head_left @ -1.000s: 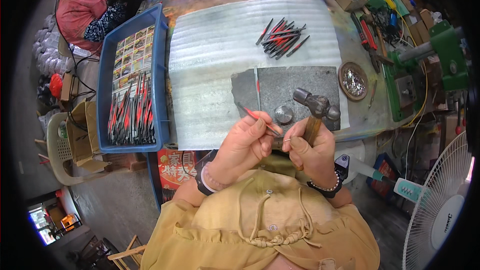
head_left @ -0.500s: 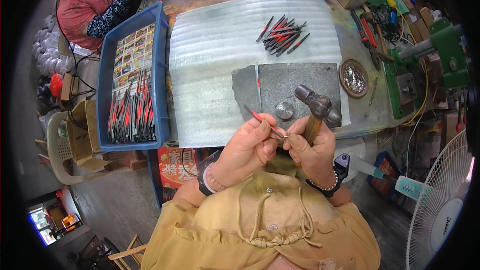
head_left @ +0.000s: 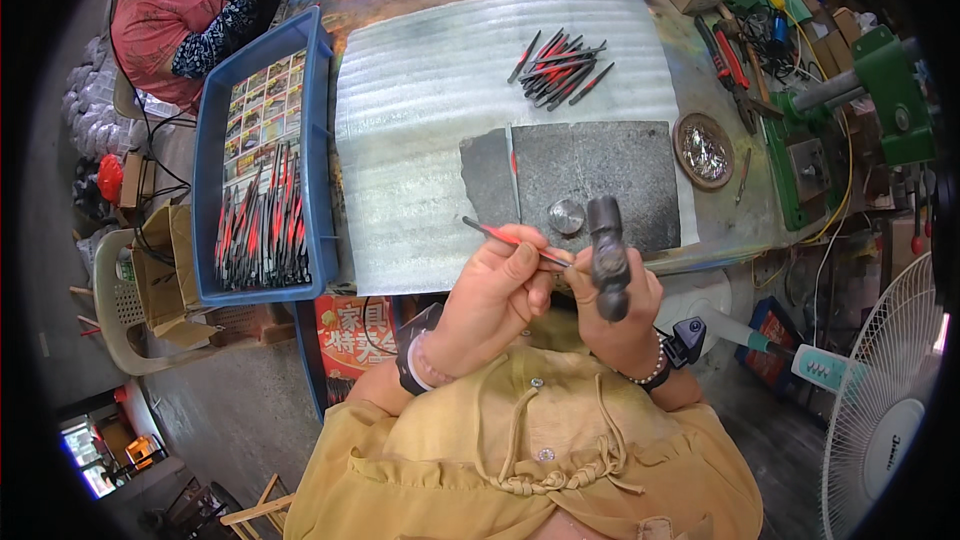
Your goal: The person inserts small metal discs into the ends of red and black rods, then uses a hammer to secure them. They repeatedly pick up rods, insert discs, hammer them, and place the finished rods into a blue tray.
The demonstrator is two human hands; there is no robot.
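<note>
My left hand [head_left: 497,298] pinches a slim black-and-red pen-like stick [head_left: 488,231] between thumb and fingers, its tapered end slanting up to the left. In my right hand [head_left: 628,325] is a ball-peen hammer [head_left: 608,260], head upward; its handle is mostly hidden behind the head. The right thumb and fingertips meet the stick's other end; whether a small part is pinched there is too small to tell. Just beyond lies a dark stone slab [head_left: 630,165] bearing a round metal block [head_left: 566,218] and another slim stick [head_left: 515,175] along its left side.
White foam sheet [head_left: 410,140] covers the table, with a pile of similar sticks [head_left: 562,70]. A blue tray [head_left: 322,155] of sticks stands left. At right are a bowl of small metal parts [head_left: 703,152], pliers [head_left: 735,65], a green press [head_left: 890,90] and a fan [head_left: 885,410]. A co-worker [head_left: 165,20] sits far left.
The hammer's head has swung down and left, now upright in front of my right hand. My left hand with the stick has shifted slightly left, and the stick lies flatter.
</note>
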